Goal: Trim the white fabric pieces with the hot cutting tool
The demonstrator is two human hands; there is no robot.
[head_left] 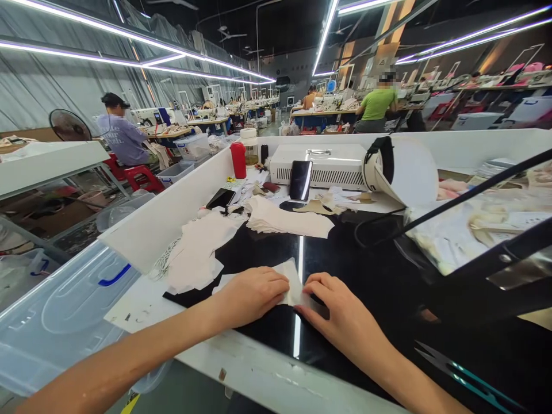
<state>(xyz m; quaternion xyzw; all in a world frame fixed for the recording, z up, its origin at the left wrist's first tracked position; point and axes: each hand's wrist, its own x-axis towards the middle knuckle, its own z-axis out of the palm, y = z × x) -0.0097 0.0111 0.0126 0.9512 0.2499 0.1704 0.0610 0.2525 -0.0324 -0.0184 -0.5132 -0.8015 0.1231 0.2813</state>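
Observation:
My left hand [250,294] lies curled, knuckles up, on a small white fabric piece [294,275] that rests on the glossy black worktop [371,276]. My right hand [340,313] presses the same piece from the right, fingers bent and pinching its edge. A loose heap of white fabric pieces [196,253] lies just left of my hands. A neater stack of white pieces [287,221] sits farther back on the black surface.
A white machine box [323,164], a leaning phone [301,179], a red bottle [238,160] and a white lamp head [399,169] stand at the back. Thread snips [466,376] lie at right. A clear plastic bin [64,313] sits at left. Other people work at distant tables.

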